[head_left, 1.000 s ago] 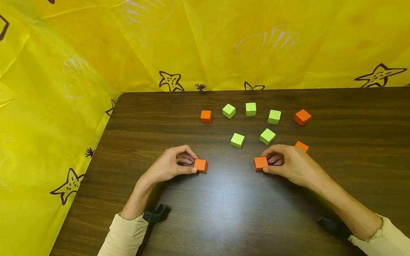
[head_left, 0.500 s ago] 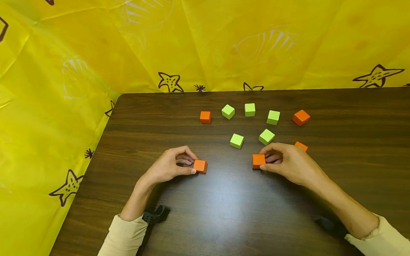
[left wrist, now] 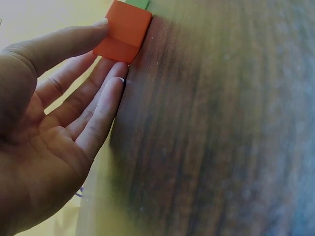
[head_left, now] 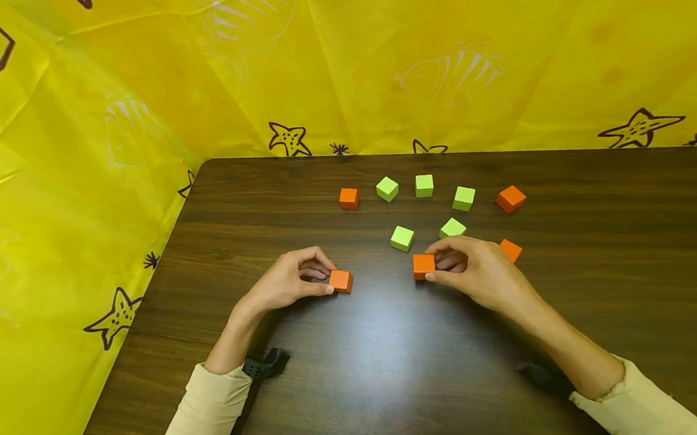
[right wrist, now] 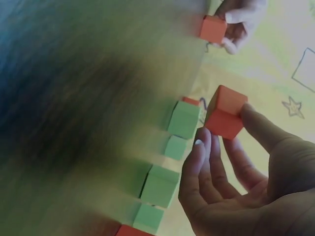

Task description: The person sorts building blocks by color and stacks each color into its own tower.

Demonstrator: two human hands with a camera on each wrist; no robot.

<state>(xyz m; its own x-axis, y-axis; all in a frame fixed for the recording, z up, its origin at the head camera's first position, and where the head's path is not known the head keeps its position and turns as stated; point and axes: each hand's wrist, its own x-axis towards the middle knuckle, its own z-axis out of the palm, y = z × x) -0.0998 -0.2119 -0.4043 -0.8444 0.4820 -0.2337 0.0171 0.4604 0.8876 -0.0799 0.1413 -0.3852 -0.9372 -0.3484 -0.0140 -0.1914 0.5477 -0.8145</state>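
In the head view my left hand point(head_left: 293, 279) pinches an orange cube point(head_left: 340, 281) at the table's middle left. The left wrist view shows that orange cube point(left wrist: 125, 29) between thumb and fingers, low at the tabletop. To its right, my right hand point(head_left: 477, 272) pinches a second orange cube point(head_left: 423, 266) between thumb and fingertips. In the right wrist view this cube point(right wrist: 226, 112) appears raised off the tabletop. A gap separates the two held cubes. Just beyond the right hand lies a green cube point(head_left: 453, 228), partly covered by its fingers.
Another green cube point(head_left: 402, 238) lies between the hands, farther back. Behind it is a row of green cubes point(head_left: 424, 185) with an orange cube point(head_left: 349, 198) at its left and another orange cube point(head_left: 511, 199) at its right. One more orange cube point(head_left: 511, 250) is partly behind the right hand.
My right hand has moved left and slightly away from me with its orange cube, closer to the left hand's cube. The left hand stays in place.
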